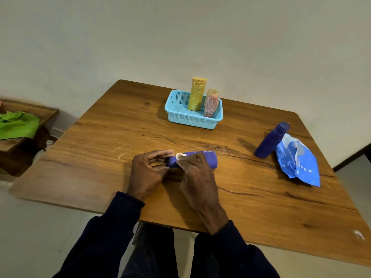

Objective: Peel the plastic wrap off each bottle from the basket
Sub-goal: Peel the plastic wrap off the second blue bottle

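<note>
A blue bottle (208,159) lies on its side on the wooden table (100,149), still in shiny plastic wrap. My left hand (147,173) grips its cap end with curled fingers. My right hand (195,173) holds the bottle's neck, thumb and fingers pinching at the wrap there. A light blue basket (180,115) at the back holds a tall yellow bottle (196,94) and a shorter pink bottle (211,104), both standing and wrapped. A second blue bottle (271,140) stands bare at the right.
A blue and white plastic packet (297,161) lies beside the bare blue bottle near the table's right edge. To the left, a low wooden shelf (46,113) carries a green cloth (18,125). A plain wall rises behind the table.
</note>
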